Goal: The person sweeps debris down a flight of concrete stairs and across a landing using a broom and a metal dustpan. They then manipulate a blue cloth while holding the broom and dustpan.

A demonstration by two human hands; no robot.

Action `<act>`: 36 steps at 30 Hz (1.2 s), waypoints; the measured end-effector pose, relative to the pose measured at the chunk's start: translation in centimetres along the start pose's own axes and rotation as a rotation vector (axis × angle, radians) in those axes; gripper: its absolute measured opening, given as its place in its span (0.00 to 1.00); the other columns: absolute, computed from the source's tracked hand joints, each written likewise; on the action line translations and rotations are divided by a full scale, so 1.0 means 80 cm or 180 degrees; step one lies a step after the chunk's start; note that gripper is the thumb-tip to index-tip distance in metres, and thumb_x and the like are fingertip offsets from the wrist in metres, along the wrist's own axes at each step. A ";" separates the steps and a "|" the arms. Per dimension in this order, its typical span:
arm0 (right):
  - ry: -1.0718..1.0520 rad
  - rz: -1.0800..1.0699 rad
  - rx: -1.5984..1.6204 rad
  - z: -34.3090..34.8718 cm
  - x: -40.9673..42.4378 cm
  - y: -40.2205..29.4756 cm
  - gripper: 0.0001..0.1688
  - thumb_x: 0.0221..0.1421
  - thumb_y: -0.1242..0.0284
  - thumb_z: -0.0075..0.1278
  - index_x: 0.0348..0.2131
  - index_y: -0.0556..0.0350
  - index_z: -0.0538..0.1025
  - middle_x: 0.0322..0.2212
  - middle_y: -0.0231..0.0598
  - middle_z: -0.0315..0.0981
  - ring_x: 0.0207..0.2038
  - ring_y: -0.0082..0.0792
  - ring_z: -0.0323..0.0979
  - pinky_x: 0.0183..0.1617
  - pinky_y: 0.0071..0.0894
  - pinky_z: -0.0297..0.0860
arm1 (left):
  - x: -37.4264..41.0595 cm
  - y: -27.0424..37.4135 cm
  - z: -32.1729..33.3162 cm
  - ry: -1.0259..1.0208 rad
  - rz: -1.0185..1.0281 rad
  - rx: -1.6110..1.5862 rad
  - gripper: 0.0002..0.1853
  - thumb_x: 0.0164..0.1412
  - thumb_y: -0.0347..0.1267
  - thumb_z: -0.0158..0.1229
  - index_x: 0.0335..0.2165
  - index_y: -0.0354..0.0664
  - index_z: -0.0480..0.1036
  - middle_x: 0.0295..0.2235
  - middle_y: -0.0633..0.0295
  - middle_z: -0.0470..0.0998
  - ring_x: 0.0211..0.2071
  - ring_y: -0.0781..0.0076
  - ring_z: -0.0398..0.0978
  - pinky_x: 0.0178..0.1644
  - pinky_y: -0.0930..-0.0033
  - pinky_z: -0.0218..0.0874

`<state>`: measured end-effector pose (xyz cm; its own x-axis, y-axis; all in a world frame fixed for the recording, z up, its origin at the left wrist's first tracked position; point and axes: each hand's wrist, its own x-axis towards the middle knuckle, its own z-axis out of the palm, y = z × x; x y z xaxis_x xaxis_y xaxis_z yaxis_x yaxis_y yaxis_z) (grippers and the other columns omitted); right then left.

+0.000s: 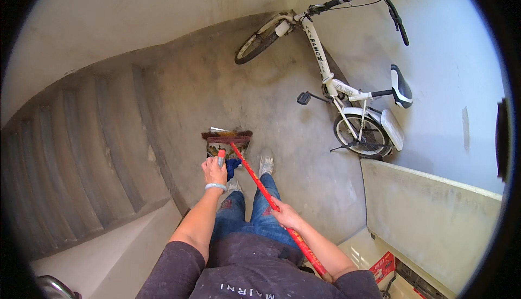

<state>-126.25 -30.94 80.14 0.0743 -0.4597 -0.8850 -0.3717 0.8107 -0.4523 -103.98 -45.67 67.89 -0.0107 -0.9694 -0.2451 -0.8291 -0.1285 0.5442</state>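
My left hand is closed around the upright dustpan handle, whose red tip sticks up past my fingers. A dark blue cloth hangs beside that hand; whether I grip it I cannot tell. My right hand grips the red broom handle, which slants from my right elbow down to the floor. At its far end the reddish-brown broom head lies across the mouth of the dustpan. Some mixed litter shows in the pan, partly hidden by the broom and my hand.
Concrete stairs adjoin the landing on the left. A white folding bicycle leans by the right wall, its pedal jutting out. A pale panel stands at lower right, near a red printed box. A metal rail shows lower left.
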 end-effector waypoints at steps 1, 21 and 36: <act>-0.0016 0.0113 0.0010 0.003 -0.019 -0.003 0.36 0.55 0.72 0.42 0.62 0.40 0.54 0.21 0.43 0.73 0.16 0.33 0.69 0.21 0.36 0.68 | -0.002 -0.001 0.000 0.0039 -0.0004 -0.0019 0.12 0.51 0.30 0.57 0.37 0.40 0.72 0.39 0.53 0.70 0.45 0.49 0.63 0.51 0.54 0.58; 0.0103 0.0386 0.0783 0.004 -0.122 0.067 0.36 0.58 0.70 0.44 0.63 0.40 0.52 0.19 0.38 0.69 0.14 0.26 0.64 0.18 0.30 0.65 | -0.009 -0.023 0.002 0.0176 0.0092 0.0131 0.13 0.54 0.35 0.57 0.38 0.41 0.73 0.39 0.53 0.71 0.44 0.47 0.64 0.50 0.54 0.57; 0.0780 0.0039 0.0906 0.025 0.026 0.070 0.41 0.51 0.79 0.40 0.63 0.46 0.50 0.25 0.45 0.73 0.14 0.31 0.67 0.17 0.33 0.66 | -0.023 -0.035 -0.100 -0.0100 0.1226 0.1068 0.05 0.48 0.28 0.54 0.28 0.47 0.74 0.28 0.58 0.76 0.33 0.52 0.72 0.38 0.53 0.61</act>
<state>-126.32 -26.64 75.53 -0.1649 -0.4946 -0.8533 -0.0966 0.8691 -0.4851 -97.18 -45.17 73.26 -0.3632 -0.9258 -0.1044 -0.8954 0.3160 0.3136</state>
